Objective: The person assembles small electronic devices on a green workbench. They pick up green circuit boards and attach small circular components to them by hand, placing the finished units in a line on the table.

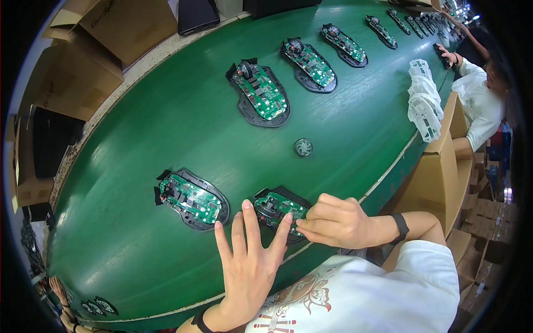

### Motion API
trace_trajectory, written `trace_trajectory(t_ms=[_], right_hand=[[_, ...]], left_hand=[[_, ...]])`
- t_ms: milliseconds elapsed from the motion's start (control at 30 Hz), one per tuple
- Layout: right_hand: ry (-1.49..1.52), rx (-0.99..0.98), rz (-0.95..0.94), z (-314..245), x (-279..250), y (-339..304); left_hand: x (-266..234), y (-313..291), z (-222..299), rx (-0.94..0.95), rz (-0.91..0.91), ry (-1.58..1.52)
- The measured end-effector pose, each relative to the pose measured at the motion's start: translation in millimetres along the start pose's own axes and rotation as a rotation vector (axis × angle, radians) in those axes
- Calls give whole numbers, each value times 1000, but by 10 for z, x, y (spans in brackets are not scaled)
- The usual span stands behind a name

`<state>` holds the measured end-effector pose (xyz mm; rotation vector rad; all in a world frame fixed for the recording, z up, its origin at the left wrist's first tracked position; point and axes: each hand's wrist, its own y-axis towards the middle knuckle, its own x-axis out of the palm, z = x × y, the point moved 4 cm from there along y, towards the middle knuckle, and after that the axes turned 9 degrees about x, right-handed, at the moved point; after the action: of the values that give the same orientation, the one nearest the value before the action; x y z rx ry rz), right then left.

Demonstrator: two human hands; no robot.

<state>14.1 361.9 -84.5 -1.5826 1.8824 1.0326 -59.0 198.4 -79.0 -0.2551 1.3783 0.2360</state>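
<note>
Close to the belt's near edge lies a computer mouse base [286,198], a dark shell carrying a green circuit board and a wheel. My left hand [250,272] is spread open, with its index fingertip and thumb resting on this base. My right hand [341,223] is closed in a pinch over the board's right end; whatever its fingertips hold, if anything, is hidden. Another mouse base [193,201] with its board lies to the left, near my left fingertips. Farther off, a loose round spoked wheel [303,147] sits on the green belt [166,133].
Several mouse bases [260,91] stretch in a line toward the far right. White plastic frames [425,102] are stacked at the right edge, beside an open cardboard box [438,175]. A co-worker [482,102] sits beyond. Cardboard boxes [72,72] stand at the left; another person's hand [58,288] shows lower left.
</note>
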Motion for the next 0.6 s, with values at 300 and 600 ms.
trace_trajectory(t_ms=[300, 600], right_hand=[[64, 26, -49, 122, -123, 35], [189, 135, -18, 389, -237, 13]], left_hand=[[-16, 50, 9, 3, -26, -11], [25, 104, 21, 3, -12, 3]])
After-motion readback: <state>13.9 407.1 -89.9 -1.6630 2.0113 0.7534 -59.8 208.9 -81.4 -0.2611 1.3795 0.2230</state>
